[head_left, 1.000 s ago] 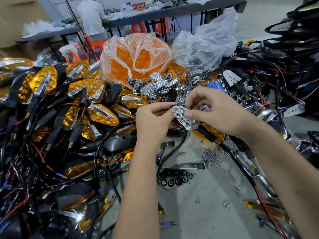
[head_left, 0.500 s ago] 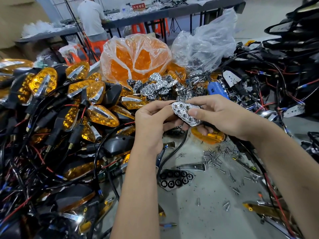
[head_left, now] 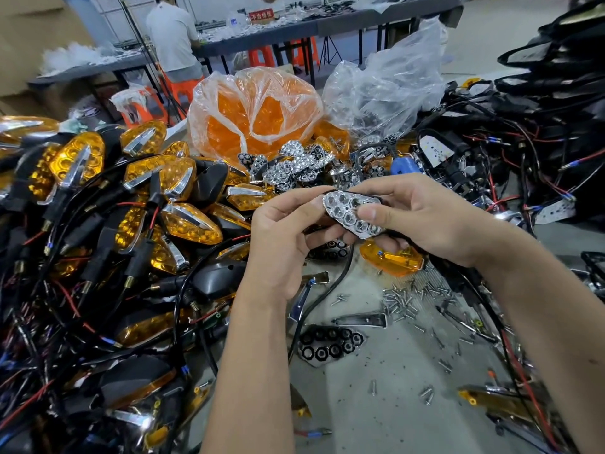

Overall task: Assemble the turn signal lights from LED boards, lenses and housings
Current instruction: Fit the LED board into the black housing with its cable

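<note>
Both hands, left [head_left: 281, 244] and right [head_left: 422, 221], pinch the chrome reflector [head_left: 352, 215] (housing beneath mostly hidden).

housing under chrome reflector [head_left: 350, 213]: mostly hidden by both hands | red sign [head_left: 261, 16] on far table: text too small | worker [head_left: 173, 37]: head cut off by top edge

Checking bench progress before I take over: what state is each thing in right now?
chrome reflector: held up, seated in a black housing, no lens on
left hand: gripping the housing
right hand: thumb pressing the reflector
amber lens: loose on the bench
screws: scattered
finished lights: piled left
</note>
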A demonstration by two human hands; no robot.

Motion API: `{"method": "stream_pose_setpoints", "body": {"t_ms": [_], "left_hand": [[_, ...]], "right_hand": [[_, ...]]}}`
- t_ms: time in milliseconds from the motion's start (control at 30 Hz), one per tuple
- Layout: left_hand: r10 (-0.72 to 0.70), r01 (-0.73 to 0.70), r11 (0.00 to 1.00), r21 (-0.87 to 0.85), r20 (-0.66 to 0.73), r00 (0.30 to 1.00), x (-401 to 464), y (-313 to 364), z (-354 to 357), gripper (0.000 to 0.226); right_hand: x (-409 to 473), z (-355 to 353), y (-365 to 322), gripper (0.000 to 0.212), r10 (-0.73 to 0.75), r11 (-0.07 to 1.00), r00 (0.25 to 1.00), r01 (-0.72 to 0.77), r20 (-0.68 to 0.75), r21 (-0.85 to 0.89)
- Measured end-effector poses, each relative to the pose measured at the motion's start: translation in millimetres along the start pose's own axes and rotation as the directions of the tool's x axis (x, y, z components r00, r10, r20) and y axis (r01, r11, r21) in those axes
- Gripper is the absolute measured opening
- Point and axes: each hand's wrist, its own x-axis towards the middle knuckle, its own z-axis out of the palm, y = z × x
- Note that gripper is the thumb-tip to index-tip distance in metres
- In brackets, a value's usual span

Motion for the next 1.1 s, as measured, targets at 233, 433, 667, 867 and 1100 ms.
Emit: {"method": "stream_pose_setpoints", "body": {"t_ms": [233, 433, 667, 867, 1100], "left_hand": [[0.093, -0.075, 0.988, 0.138, -0.127, 0.988, -1, -10, 20, 0.004], [0.117, -0.089, 0.982, 0.168, -0.17, 0.978, 1, -9, 18, 0.005], [0.111, -0.064, 0.978, 0.198, -0.238, 0.965, 4, -12, 21, 0.007], [0.111, -0.052, 0.971, 0.235, -0.243, 0.964, 5, -13, 19, 0.01], [0.096, -0.049, 0.985, 0.166, -0.288, 0.953, 6, -12, 23, 0.01]], "right_hand": [[0, -1, 5, 0.029, 0.015, 0.999, 0.998, -0.017, -0.063, -0.043], [3, 4, 7, 0.019, 0.074, 0.993, 0.997, -0.077, -0.034, -0.091], [2, -2, 7, 0.024, 0.101, 0.989, 0.992, -0.109, -0.075, -0.101], [5, 0, 13, 0.022, 0.075, 0.992, 0.988, -0.087, -0.132, -0.09], [7, 6, 13, 0.017, 0.045, 0.999, 0.979, -0.048, -0.201, -0.01]]}}
